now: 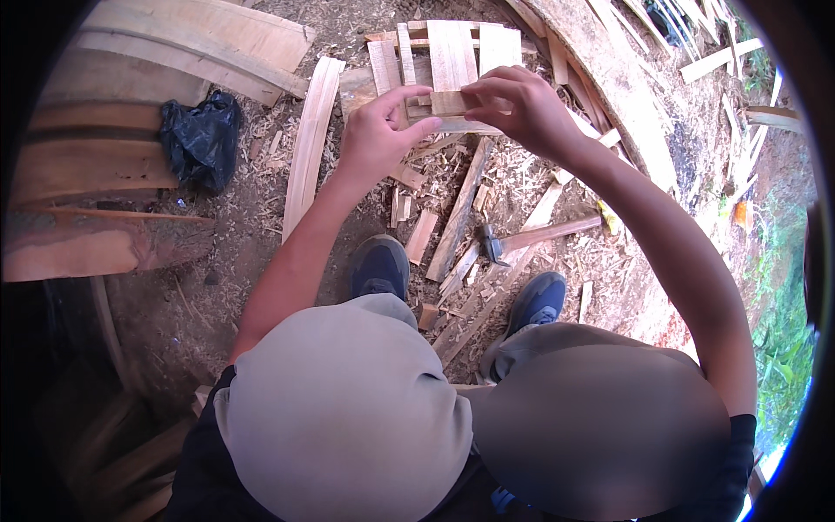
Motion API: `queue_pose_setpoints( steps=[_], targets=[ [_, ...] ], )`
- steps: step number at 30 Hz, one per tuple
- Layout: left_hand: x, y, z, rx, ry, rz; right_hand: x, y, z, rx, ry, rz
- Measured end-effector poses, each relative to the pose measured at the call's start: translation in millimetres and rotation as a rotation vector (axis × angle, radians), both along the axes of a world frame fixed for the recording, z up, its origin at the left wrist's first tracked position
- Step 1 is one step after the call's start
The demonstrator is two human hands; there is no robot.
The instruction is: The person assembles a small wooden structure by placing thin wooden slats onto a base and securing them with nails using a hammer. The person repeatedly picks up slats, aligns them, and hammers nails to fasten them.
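Over the far middle of the ground, both my hands hold a small wooden block (449, 103). Its left end sits between the thumb and fingertips of my left hand (376, 130). My right hand (519, 106) pinches the other end, with its fingers bent over the top. A smaller bit of wood shows at the block's left end, partly hidden by my fingers; I cannot tell whether it is a separate piece. Just beyond my hands lie several pale boards (452, 54). Nearer to me, a hammer (550, 233) rests on wood scraps, its dark head toward the left.
Wood chips and offcuts (423, 237) litter the ground around my blue shoes (380, 265). A long curved board (311, 143) lies left of my hands. Large planks (96, 155) and a black plastic bag (200, 142) are further left. Wood strips (722, 59) lie at the far right.
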State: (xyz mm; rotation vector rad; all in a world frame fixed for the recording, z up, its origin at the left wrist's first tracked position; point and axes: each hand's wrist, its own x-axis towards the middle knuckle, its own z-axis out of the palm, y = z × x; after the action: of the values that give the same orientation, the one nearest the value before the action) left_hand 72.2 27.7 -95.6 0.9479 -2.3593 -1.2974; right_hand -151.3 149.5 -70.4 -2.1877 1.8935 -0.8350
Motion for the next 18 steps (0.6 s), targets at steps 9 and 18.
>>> queue_pose_setpoints(
  steps=[9,18],
  targets=[
    [12.3,-6.0,-2.1,0.070,0.132,0.051,-2.9,2.2,3.3,0.058,-0.062,-0.013],
    [-6.1,-2.1,2.6,0.203,0.289,0.038,-0.8,-6.0,19.6,0.315,-0.454,-0.126]
  ],
)
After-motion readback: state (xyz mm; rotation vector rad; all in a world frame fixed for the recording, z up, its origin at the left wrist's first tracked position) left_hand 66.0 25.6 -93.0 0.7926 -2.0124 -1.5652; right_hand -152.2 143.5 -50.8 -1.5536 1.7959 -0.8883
